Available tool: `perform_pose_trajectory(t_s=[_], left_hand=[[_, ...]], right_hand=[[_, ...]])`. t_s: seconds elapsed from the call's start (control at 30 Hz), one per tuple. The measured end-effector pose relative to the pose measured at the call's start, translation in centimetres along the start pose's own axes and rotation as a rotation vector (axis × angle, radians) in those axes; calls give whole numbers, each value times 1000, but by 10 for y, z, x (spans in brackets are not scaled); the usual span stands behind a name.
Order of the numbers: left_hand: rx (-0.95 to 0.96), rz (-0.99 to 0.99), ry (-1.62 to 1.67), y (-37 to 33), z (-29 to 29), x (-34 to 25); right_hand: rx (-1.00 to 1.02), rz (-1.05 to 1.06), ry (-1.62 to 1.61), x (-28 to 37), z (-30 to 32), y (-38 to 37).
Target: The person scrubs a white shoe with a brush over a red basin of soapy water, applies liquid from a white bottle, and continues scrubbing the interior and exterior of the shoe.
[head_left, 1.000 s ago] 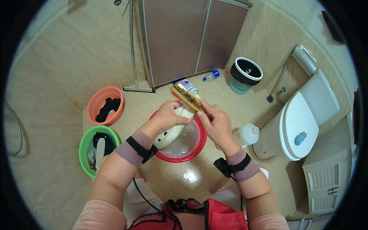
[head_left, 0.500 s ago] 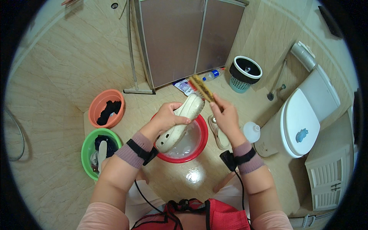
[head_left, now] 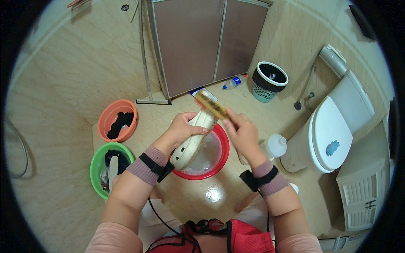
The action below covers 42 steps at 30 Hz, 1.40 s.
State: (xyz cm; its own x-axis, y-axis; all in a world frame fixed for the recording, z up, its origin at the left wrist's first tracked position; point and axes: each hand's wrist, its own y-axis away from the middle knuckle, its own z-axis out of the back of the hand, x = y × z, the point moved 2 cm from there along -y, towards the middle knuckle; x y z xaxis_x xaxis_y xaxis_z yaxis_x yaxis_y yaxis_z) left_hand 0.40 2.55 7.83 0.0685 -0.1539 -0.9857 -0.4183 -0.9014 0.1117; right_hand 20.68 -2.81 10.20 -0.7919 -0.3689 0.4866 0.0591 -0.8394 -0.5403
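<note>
A white clog (head_left: pixel 190 145) with round holes is gripped by my left hand (head_left: pixel 184 127), tilted above a red basin (head_left: pixel 225 148) of sudsy water. My right hand (head_left: pixel 242 134) is closed round the handle of a scrub brush (head_left: pixel 211 105) with a wooden-looking yellow-brown back and reddish bristles. Its bristles face down against the far end of the clog, which the brush partly covers. Behind my right hand, the other shoe on the floor is almost wholly hidden.
To the left stand an orange tub (head_left: pixel 101 126) with dark cloth and a green tub (head_left: pixel 95 173) with clothes. A white jug (head_left: pixel 276 146) stands before the toilet (head_left: pixel 333 130). Farther back are a waste bin (head_left: pixel 265 93), a plastic bottle (head_left: pixel 231 83) and a floor squeegee (head_left: pixel 153 101).
My right hand and the brush have moved left and slightly nearer, over the clog's far end. The other shoe is now mostly covered by my hand. My left hand has barely moved.
</note>
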Motion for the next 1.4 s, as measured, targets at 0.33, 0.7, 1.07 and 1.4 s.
perform_pose_trajectory(t_s=[0.33, 0.7, 1.07, 1.4], left_hand=[[78, -171, -134, 0, -3, -8], [-253, -631, -1011, 2, -3, -20], [-320, -549, -940, -4, 6, -5], [-207, -380, -661, -13, 20, 10]], right_hand=[[100, -851, -1055, -33, -9, -2], [60, -433, -855, -44, -17, -3], [11, -30, -209, 12, 5, 1], [-8, 236, -10, 14, 3, -7]])
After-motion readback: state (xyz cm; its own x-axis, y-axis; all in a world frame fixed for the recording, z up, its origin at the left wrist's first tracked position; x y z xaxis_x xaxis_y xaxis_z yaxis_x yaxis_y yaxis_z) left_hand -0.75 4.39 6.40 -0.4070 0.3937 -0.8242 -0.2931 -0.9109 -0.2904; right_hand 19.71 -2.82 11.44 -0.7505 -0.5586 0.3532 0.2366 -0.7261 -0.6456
